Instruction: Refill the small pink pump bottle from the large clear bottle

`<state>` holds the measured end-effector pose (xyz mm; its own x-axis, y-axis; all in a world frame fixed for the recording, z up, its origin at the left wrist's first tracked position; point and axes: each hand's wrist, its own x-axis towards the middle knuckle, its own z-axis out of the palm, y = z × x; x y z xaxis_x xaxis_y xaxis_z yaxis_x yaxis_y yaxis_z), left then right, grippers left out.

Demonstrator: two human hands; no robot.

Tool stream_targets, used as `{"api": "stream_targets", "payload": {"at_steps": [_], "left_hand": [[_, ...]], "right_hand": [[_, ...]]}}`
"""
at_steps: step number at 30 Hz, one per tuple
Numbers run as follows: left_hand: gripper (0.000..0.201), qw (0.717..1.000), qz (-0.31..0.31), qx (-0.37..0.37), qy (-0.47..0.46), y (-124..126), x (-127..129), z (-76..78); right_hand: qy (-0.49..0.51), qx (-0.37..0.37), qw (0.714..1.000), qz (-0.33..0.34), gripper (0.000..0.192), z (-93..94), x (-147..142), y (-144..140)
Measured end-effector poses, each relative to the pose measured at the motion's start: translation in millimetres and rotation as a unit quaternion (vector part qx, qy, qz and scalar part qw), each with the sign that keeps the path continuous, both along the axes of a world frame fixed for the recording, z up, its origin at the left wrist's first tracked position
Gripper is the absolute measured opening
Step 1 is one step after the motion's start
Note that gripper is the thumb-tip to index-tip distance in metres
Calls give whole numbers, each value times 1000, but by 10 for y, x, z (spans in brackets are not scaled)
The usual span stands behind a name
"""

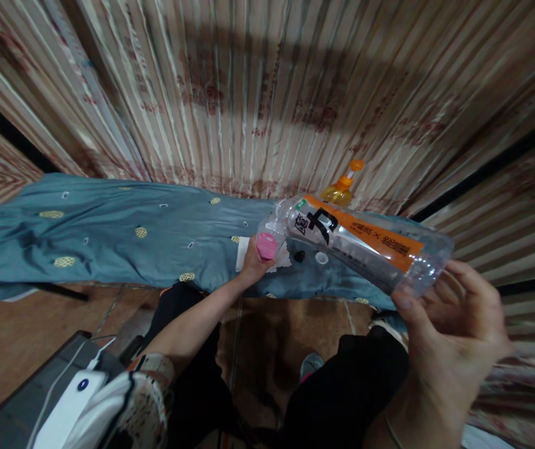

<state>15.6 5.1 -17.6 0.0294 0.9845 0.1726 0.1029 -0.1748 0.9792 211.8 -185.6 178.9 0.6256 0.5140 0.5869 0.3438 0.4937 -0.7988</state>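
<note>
My right hand grips the base of a large clear plastic bottle with an orange and black label. The bottle is tilted, its neck pointing left and away from me, and it looks mostly see-through. My left hand is closed around a small clear bottle with a pink label. The large bottle's mouth meets or nearly meets the top of the small one; I cannot tell whether they touch. Below them lies a white paper, with a small black object and a white cap-like ring beside it.
A pump bottle of yellow liquid with an orange top stands at the cloth's back edge. The long narrow surface carries a blue-green cloth. Striped curtains hang behind it. A white power bank with a cable is at lower left.
</note>
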Motion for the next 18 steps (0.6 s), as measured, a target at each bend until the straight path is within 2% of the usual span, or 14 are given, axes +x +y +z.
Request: {"api": "stream_targets", "payload": {"at_steps": [13, 18], "left_hand": [[80, 1000, -3, -10, 18, 1, -8, 27], [80, 1000, 1, -12, 15, -3, -4, 33]], "right_hand": [[-19, 6, 1000, -14, 69, -53, 23, 22], [-22, 19, 999, 24, 72, -76, 29, 31]]}}
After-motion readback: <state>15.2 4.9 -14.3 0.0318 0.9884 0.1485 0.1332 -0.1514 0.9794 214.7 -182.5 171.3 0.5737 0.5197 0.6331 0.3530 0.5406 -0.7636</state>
